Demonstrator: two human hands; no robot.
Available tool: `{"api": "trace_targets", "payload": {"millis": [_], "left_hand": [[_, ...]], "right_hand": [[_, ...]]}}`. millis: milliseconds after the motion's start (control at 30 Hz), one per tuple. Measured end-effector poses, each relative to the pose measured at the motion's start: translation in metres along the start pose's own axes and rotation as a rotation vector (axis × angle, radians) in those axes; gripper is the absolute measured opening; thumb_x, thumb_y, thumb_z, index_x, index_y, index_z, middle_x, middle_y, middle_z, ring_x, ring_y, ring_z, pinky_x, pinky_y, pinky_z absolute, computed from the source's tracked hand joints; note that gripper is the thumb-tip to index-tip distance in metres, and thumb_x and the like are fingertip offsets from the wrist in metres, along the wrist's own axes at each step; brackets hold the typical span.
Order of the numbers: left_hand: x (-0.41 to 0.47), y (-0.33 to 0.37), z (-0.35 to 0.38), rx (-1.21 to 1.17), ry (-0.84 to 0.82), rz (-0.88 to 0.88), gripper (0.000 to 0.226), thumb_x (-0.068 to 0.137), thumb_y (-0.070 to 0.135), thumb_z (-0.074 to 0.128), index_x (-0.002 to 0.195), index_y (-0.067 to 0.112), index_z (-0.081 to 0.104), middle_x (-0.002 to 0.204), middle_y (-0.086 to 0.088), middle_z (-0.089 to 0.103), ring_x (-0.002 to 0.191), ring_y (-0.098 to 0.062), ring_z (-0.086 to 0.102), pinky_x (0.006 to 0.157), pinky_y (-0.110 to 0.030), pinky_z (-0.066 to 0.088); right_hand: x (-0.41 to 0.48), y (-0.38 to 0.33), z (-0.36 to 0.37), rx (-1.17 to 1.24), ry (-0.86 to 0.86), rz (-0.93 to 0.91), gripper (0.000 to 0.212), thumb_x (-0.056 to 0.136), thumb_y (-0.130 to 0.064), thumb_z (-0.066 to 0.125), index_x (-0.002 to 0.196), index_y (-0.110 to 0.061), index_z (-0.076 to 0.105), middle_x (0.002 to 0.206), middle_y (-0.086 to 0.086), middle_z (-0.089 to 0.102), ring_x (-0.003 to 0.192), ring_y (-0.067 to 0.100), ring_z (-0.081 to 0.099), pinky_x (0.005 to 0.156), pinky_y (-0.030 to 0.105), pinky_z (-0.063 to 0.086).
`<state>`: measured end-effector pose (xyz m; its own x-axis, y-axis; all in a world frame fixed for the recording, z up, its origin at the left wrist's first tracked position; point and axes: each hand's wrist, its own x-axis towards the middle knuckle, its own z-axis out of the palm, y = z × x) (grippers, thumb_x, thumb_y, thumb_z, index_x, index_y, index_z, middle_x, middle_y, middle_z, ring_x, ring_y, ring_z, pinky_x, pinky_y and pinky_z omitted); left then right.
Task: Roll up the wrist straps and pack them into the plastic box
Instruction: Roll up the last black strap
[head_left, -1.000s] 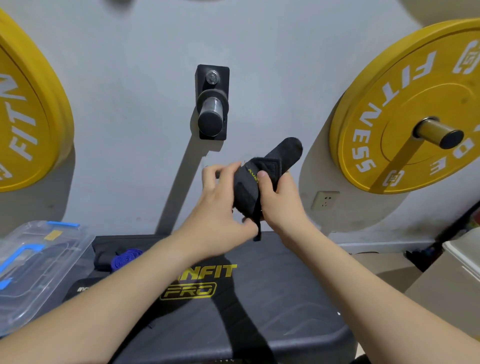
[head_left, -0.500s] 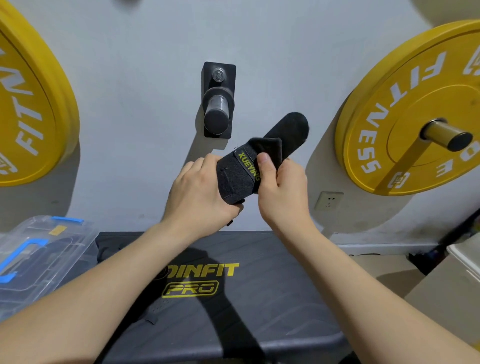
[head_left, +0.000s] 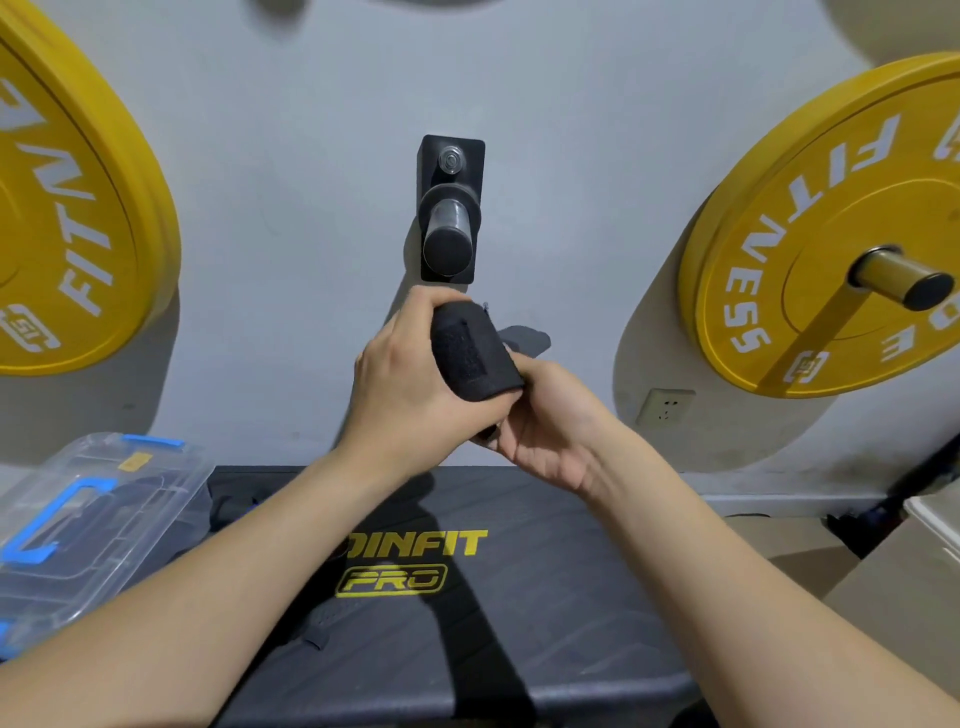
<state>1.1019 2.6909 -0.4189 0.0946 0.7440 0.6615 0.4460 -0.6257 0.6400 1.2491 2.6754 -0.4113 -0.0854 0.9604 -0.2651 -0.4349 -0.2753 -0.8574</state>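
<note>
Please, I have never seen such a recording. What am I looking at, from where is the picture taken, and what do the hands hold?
No machine here: a person wears a camera on the head, so the picture looks forward and down at their own arms. The left hand and the right hand both grip a black wrist strap, mostly rolled up, above a black padded bench. A clear plastic box with blue parts is at the left. Yellow weight plates hang on the wall.

Bare left forearm (head_left: 218, 587), bare right forearm (head_left: 753, 566), bare hands, left hand (head_left: 410, 379), right hand (head_left: 556, 421), creased right wrist (head_left: 597, 467)
</note>
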Motion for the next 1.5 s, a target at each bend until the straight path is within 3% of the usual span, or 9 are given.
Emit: {"api": "trace_targets", "payload": {"millis": [167,367,533,633,800,967,1133,1333,1500], "left_hand": [[0.0,-0.003,-0.002,-0.075,-0.194,-0.044,0.073,0.071,0.05,0.083,0.124,0.041,0.035,0.121,0.016,0.053,0.111,0.0,0.056,0.082,-0.02,0.048],[0.012,-0.013,-0.011,-0.479,-0.401,-0.719,0.064,0.083,0.077,0.07,0.12,0.036,0.039,0.109,-0.016,0.071,0.071,-0.032,0.08,0.062,-0.048,0.066],[0.016,-0.027,-0.024,-0.498,-0.33,-0.635,0.061,0.08,0.06,0.088,0.116,0.015,0.069,0.103,-0.013,0.08,0.078,-0.026,0.081,0.064,-0.037,0.066],[0.015,-0.024,-0.027,-0.497,-0.377,-0.472,0.052,0.079,0.044,0.084,0.123,0.023,0.065,0.109,-0.006,0.074,0.086,-0.024,0.08,0.066,-0.039,0.066],[0.009,-0.023,-0.025,-0.361,-0.377,-0.357,0.044,0.072,0.032,0.07,0.115,0.031,0.057,0.108,-0.005,0.065,0.09,-0.026,0.071,0.076,-0.046,0.065],[0.009,-0.038,-0.041,-0.407,-0.374,-0.481,0.056,0.064,0.056,0.074,0.111,0.032,0.055,0.103,-0.004,0.069,0.092,-0.022,0.07,0.088,-0.054,0.063],[0.005,-0.048,-0.047,-0.317,-0.244,-0.576,0.078,0.064,0.083,0.072,0.116,0.025,0.066,0.112,-0.001,0.076,0.098,-0.014,0.078,0.086,-0.041,0.066],[0.011,-0.064,-0.072,-0.449,-0.349,-0.62,0.061,0.073,0.051,0.082,0.118,0.011,0.068,0.112,-0.01,0.078,0.104,-0.024,0.077,0.1,-0.05,0.061],[0.009,-0.067,-0.083,-0.521,-0.297,-0.642,0.05,0.057,0.045,0.072,0.095,0.013,0.064,0.087,-0.004,0.066,0.083,-0.021,0.062,0.08,-0.04,0.048]], "right_hand": [[0.005,0.003,0.005,-0.055,0.104,-0.216,0.032,0.116,-0.025,0.046,0.128,-0.003,0.066,0.112,0.016,0.079,0.1,0.028,0.079,0.075,0.04,0.065],[0.011,0.012,0.001,-1.05,0.321,-0.785,0.031,0.111,-0.021,0.051,0.086,-0.037,0.06,0.068,-0.018,0.061,0.068,0.008,0.052,0.066,0.029,0.04],[0.007,0.016,0.013,-0.347,0.205,-0.473,0.035,0.102,-0.03,0.073,0.069,-0.019,0.071,0.066,-0.003,0.064,0.061,0.015,0.057,0.06,0.028,0.05],[0.003,0.009,0.012,-0.176,0.207,-0.342,0.034,0.098,-0.037,0.076,0.101,-0.003,0.082,0.086,0.012,0.077,0.074,0.022,0.072,0.064,0.027,0.058],[0.013,0.02,0.03,-0.122,0.139,-0.174,0.035,0.107,-0.03,0.06,0.131,-0.005,0.064,0.104,0.012,0.076,0.077,0.02,0.073,0.066,0.034,0.059],[0.015,0.028,0.043,-0.073,-0.067,-0.154,0.027,0.114,-0.025,0.049,0.136,-0.013,0.059,0.126,0.015,0.076,0.104,0.026,0.077,0.082,0.044,0.065],[0.026,0.044,0.058,-0.151,0.029,-0.263,0.031,0.115,-0.023,0.049,0.125,-0.002,0.069,0.123,0.026,0.075,0.11,0.036,0.073,0.097,0.05,0.06],[0.034,0.046,0.061,-0.268,-0.05,-0.302,0.031,0.112,-0.024,0.056,0.126,-0.004,0.073,0.126,0.026,0.074,0.121,0.042,0.071,0.107,0.056,0.055],[0.042,0.064,0.086,-0.295,-0.097,-0.351,0.038,0.117,-0.034,0.038,0.131,-0.021,0.071,0.131,0.011,0.075,0.125,0.029,0.071,0.112,0.055,0.053]]}}
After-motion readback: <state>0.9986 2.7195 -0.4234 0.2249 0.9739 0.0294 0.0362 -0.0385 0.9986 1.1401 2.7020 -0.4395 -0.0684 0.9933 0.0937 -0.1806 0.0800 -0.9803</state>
